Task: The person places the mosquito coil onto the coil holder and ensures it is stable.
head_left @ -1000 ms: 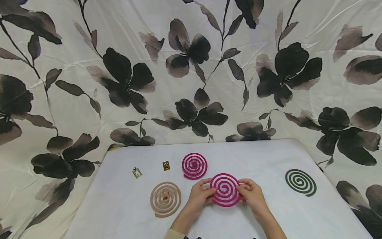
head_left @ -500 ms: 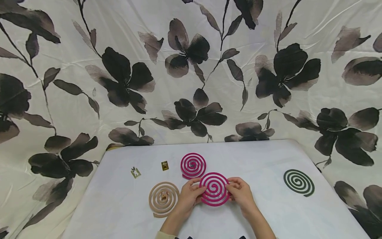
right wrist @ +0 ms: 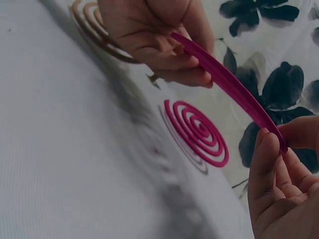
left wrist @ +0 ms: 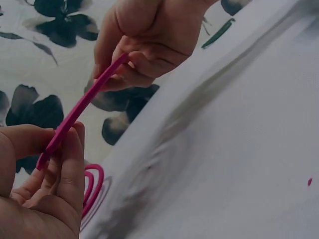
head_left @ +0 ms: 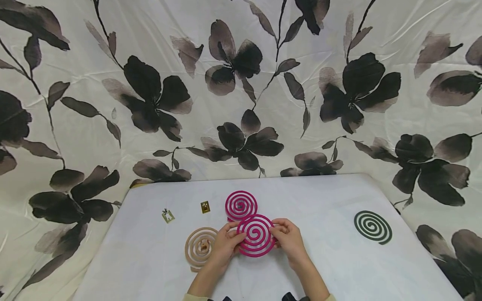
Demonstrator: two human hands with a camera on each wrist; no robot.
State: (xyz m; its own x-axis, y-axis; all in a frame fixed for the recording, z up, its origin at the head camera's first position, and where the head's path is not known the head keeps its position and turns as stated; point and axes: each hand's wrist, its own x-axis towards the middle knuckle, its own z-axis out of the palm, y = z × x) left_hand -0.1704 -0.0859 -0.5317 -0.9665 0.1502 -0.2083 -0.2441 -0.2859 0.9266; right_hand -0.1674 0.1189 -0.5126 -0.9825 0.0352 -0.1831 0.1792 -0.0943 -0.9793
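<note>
Both hands hold a pink mosquito coil (head_left: 256, 246) above the table. My left hand (head_left: 224, 246) pinches its left edge and my right hand (head_left: 290, 240) pinches the right edge, thumbs on the near face. Seen edge-on in the left wrist view, the held coil (left wrist: 82, 104) is a thin, slightly bowed strip. Just behind it a second pink coil (head_left: 241, 192) appears raised off the cloth, partly covered in the head view. A tan coil (head_left: 187, 248) lies by my left hand, which hides its right part; something small sits at its centre.
Two small metal pieces, a pale frame-like one (head_left: 168, 216) and a gold one (head_left: 205, 207), lie at the back left. A green coil (head_left: 373, 226) lies at the right of the white table (head_left: 308, 200). Floral cloth (head_left: 241, 83) hangs behind. A tiny pink bit (left wrist: 309, 182) is on the table.
Both hands have moved left with the held pink coil, so it now overlaps the other pink coil in the head view. My left hand now covers part of the tan coil.
</note>
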